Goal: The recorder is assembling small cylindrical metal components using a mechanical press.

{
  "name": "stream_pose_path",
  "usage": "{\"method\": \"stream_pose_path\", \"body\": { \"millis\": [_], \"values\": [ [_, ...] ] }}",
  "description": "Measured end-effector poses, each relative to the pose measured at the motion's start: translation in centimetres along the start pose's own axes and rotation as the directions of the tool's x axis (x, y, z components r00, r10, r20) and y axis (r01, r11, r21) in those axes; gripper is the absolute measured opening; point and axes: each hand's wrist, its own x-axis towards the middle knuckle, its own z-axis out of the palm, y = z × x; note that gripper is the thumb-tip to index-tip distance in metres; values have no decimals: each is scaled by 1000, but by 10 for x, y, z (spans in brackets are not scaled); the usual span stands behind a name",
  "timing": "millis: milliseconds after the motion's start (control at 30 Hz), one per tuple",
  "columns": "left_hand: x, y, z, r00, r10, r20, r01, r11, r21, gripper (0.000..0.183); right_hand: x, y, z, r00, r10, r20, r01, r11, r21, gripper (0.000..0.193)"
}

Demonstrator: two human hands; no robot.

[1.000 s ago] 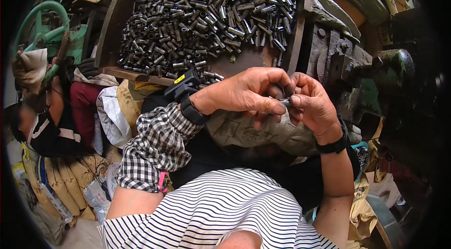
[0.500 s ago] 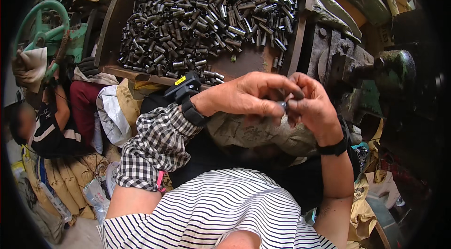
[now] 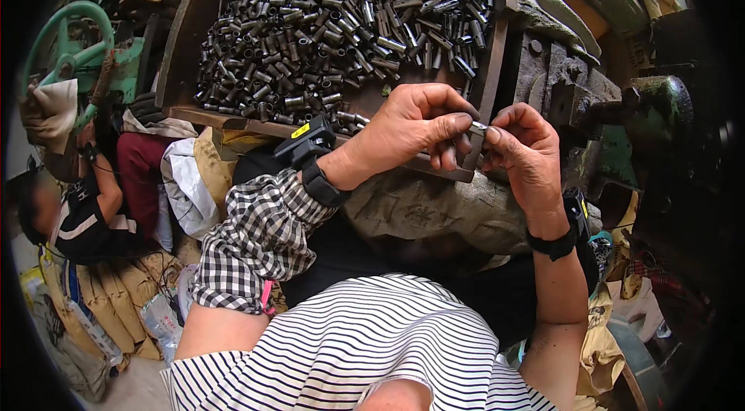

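Observation:
Between my fingertips, above the near right corner of a wooden tray (image 3: 490, 62), is a small shiny metal tube (image 3: 479, 128). My left hand (image 3: 419, 128) pinches its left end with thumb and forefinger, the other fingers curled below. At the right end, the thumb and fingers of my right hand (image 3: 531, 159) are closed on it. Fingertips cover part of the tube. Many similar short metal tubes (image 3: 318, 31), some dark and some bright, lie heaped in the tray just beyond my hands.
A greasy machine with a rounded metal head (image 3: 656, 112) stands close on the right. Stuffed sacking (image 3: 419, 213) lies below my hands. At the left, another person (image 3: 93, 201) sits near a green handwheel (image 3: 70, 62). Sacks (image 3: 116, 302) lie on the lower left.
Both hands have moved away from my body, toward the tray's near right corner. The fingers have spread slightly apart, and more of the metal tube shows between them.

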Motion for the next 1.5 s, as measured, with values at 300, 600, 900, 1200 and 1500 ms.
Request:
{"method": "stream_pose_path", "body": {
  "millis": [300,600,900,1200,1500],
  "values": [
    [-4,13,-4,952,-162,259,131,982,134,28,-2,-5,-4,958,134,254,-176,973,147,15],
    [-11,18,-14,1000,-2,-27,4,997,78,33,20,-13,23,925,-373,-69,260,756,-600,15],
    [-12,16,-43,986,-65,-156,18,960,-280,26,94,3,47,876,-263,403,134,-671,-730,7],
    [13,-10,-28,834,535,137,-338,297,893,24,51,-18,25,933,-358,-22,171,496,-851,20],
    [35,-16,-16,933,295,206,-182,-105,978,17,9,-6,4,947,-289,-138,199,869,-453,14]
  ]
}}
